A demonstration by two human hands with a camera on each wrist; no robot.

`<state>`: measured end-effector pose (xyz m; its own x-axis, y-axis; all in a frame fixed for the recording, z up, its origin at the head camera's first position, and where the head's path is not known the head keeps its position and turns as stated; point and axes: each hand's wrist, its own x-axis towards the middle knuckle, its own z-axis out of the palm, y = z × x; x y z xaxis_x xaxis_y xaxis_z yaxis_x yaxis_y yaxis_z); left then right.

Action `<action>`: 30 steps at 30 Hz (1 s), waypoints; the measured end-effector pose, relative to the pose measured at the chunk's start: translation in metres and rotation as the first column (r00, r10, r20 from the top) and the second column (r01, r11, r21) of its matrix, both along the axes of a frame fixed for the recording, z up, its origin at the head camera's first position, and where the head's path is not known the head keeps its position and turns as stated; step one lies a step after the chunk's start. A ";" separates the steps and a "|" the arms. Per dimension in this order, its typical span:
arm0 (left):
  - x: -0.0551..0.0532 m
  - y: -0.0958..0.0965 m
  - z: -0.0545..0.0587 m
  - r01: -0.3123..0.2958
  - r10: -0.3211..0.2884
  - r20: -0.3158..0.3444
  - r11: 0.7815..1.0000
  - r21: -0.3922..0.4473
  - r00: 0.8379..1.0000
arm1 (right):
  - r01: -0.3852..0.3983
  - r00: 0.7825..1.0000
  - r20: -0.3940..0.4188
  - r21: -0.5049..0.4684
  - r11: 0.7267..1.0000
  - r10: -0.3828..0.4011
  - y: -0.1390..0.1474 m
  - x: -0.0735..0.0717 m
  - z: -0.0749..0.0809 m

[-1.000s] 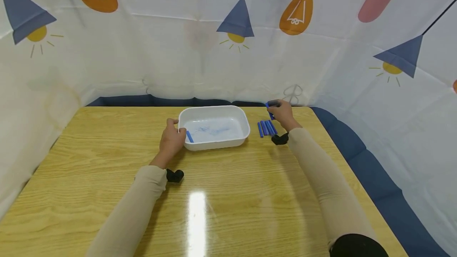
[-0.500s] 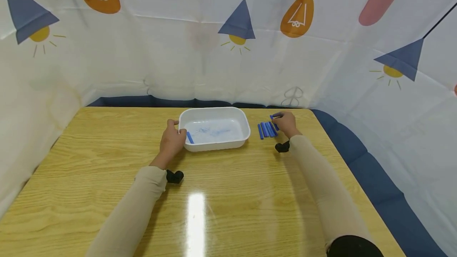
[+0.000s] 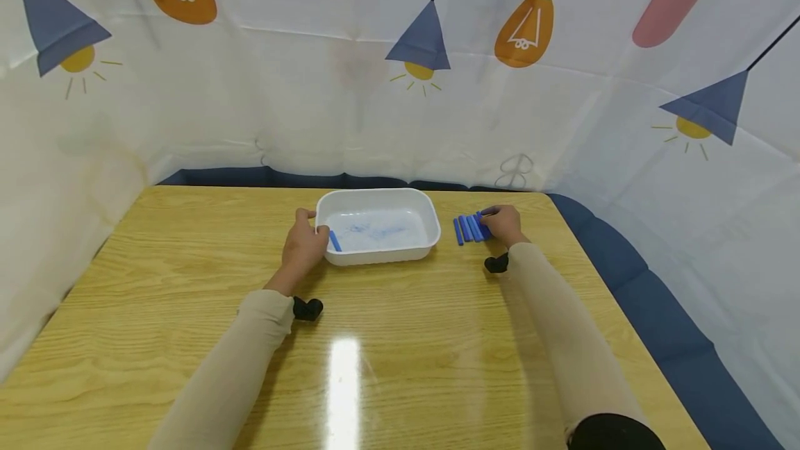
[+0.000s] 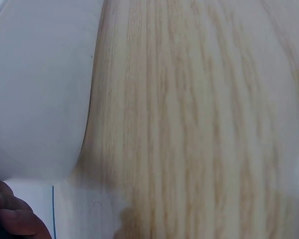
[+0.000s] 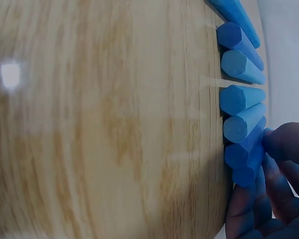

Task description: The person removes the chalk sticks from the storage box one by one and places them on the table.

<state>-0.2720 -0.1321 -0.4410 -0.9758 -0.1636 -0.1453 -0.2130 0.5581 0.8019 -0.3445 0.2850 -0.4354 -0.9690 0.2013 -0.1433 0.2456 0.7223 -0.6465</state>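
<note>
My left hand [image 3: 303,247] grips the left end of a white plastic tray [image 3: 381,256], the thumb over its rim. In the tray lies one blue chalk stick [image 3: 335,241] against the left side, and blue smudges mark the bottom. To the tray's right, several blue chalk sticks [image 3: 464,228] lie side by side in a row. My right hand [image 3: 505,223] pinches a dark blue chalk stick [image 5: 245,174] at the row's right end, lying against its neighbour. In the left wrist view, the tray's outer wall [image 4: 40,89] fills the upper left and hides most of the hand.
Both things rest on a wood-grain table [image 3: 400,339] near its far edge. A white curtain [image 3: 281,96] printed with lamps and bulbs hangs behind and at both sides. Dark blue cloth [image 3: 637,276] runs along the right edge. A black wrist camera [image 3: 307,309] sits under my left wrist.
My right hand has come down and toward me with the chalk stick, from behind the row to its right end. The left hand still grips the tray.
</note>
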 end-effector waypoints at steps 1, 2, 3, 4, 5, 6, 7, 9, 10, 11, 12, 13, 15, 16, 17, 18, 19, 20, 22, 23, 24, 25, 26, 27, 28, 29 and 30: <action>0.000 0.000 0.000 0.000 0.000 0.000 1.000 -0.003 1.000 | 0.000 1.000 0.003 -0.002 1.000 0.000 0.001 0.000 -0.001; 0.000 0.000 0.000 0.000 0.000 0.000 1.000 -0.004 1.000 | 0.001 1.000 0.005 -0.006 1.000 -0.001 0.001 0.000 -0.001; 0.000 0.000 0.000 0.001 -0.001 0.001 1.000 -0.006 1.000 | 0.002 1.000 0.007 -0.008 1.000 -0.002 0.002 0.000 -0.002; 0.000 0.000 0.000 0.001 -0.001 0.000 1.000 -0.007 1.000 | 0.004 1.000 0.006 -0.008 1.000 -0.004 0.003 0.000 -0.002; 0.000 0.001 -0.001 0.002 -0.002 -0.001 1.000 -0.008 1.000 | 0.007 1.000 0.003 -0.010 1.000 -0.007 0.003 0.000 -0.002; 0.000 0.001 -0.001 0.002 -0.002 -0.001 1.000 -0.010 1.000 | 0.014 1.000 -0.006 -0.017 1.000 -0.014 0.003 0.000 -0.003; 0.000 0.001 -0.001 -0.001 0.001 -0.002 1.000 -0.012 1.000 | 0.020 1.000 -0.016 -0.023 1.000 -0.020 0.003 0.000 -0.003; 0.000 0.001 -0.001 -0.002 0.002 -0.003 1.000 -0.018 1.000 | 0.034 0.999 -0.040 -0.046 0.998 -0.036 0.002 0.001 -0.002; 0.000 0.001 0.000 0.001 -0.001 -0.005 1.000 -0.021 1.000 | 0.044 0.998 -0.052 -0.064 0.997 -0.047 0.002 0.001 -0.001; 0.000 0.001 0.000 0.002 -0.002 -0.006 1.000 -0.024 1.000 | 0.049 0.996 -0.067 -0.084 0.995 -0.055 0.001 0.001 0.000; 0.000 0.001 0.000 0.002 -0.003 -0.006 1.000 -0.025 1.000 | 0.056 0.995 -0.077 -0.104 0.993 -0.064 0.001 0.002 0.000; 0.000 0.000 0.000 0.005 -0.005 -0.007 1.000 -0.026 1.000 | 0.059 0.994 -0.084 -0.124 0.990 -0.070 0.000 0.002 0.001; 0.000 0.000 0.000 0.009 -0.009 -0.009 1.000 -0.028 1.000 | 0.057 0.993 -0.094 -0.158 0.986 -0.073 -0.002 0.002 0.003; 0.000 0.000 0.000 0.010 -0.010 -0.009 1.000 -0.028 1.000 | 0.052 0.993 -0.100 -0.167 0.985 -0.070 -0.002 0.002 0.004; 0.000 0.000 -0.001 0.008 -0.008 -0.008 1.000 -0.028 1.000 | 0.046 0.993 -0.103 -0.177 0.983 -0.065 -0.002 0.003 0.005; 0.000 0.000 -0.001 0.007 -0.007 -0.009 1.000 -0.027 1.000 | 0.044 0.993 -0.103 -0.188 0.981 -0.064 -0.002 0.003 0.006; -0.001 0.000 -0.001 0.008 -0.008 -0.009 1.000 -0.029 1.000 | 0.038 0.993 -0.104 -0.196 0.980 -0.059 -0.002 0.003 0.007; -0.001 0.000 -0.001 0.007 -0.007 -0.009 1.000 -0.031 1.000 | 0.035 0.993 -0.104 -0.205 0.978 -0.057 -0.003 0.003 0.008; -0.001 0.000 0.000 0.005 -0.006 -0.006 1.000 -0.031 1.000 | 0.035 0.993 -0.103 -0.232 0.972 -0.060 -0.003 0.004 0.010; -0.001 0.001 0.000 0.006 -0.006 -0.006 1.000 -0.031 1.000 | 0.032 0.993 -0.100 -0.244 0.969 -0.058 -0.002 0.004 0.011; -0.001 0.001 0.000 0.005 -0.006 -0.005 1.000 -0.028 1.000 | 0.031 0.993 -0.098 -0.258 0.966 -0.059 -0.002 0.005 0.012; -0.001 0.001 0.001 0.006 -0.006 -0.002 1.000 -0.027 1.000 | 0.029 0.994 -0.094 -0.269 0.963 -0.057 -0.002 0.005 0.013; -0.001 0.001 0.001 0.006 -0.006 -0.004 1.000 -0.025 1.000 | 0.027 0.994 -0.093 -0.281 0.959 -0.056 -0.003 0.005 0.015; 0.000 0.001 0.001 0.007 -0.007 -0.004 1.000 -0.024 1.000 | 0.019 0.994 -0.095 -0.288 0.958 -0.048 -0.004 0.006 0.015; 0.000 0.001 0.001 0.007 -0.007 -0.004 1.000 -0.021 1.000 | 0.012 0.995 -0.095 -0.295 0.955 -0.042 -0.004 0.007 0.016; 0.000 0.001 0.001 0.008 -0.008 -0.005 1.000 -0.018 1.000 | 0.005 0.995 -0.097 -0.303 0.953 -0.036 -0.005 0.008 0.018; 0.000 0.001 0.001 0.008 -0.008 -0.005 1.000 -0.015 1.000 | 0.003 0.994 -0.100 -0.314 0.950 -0.037 -0.006 0.008 0.019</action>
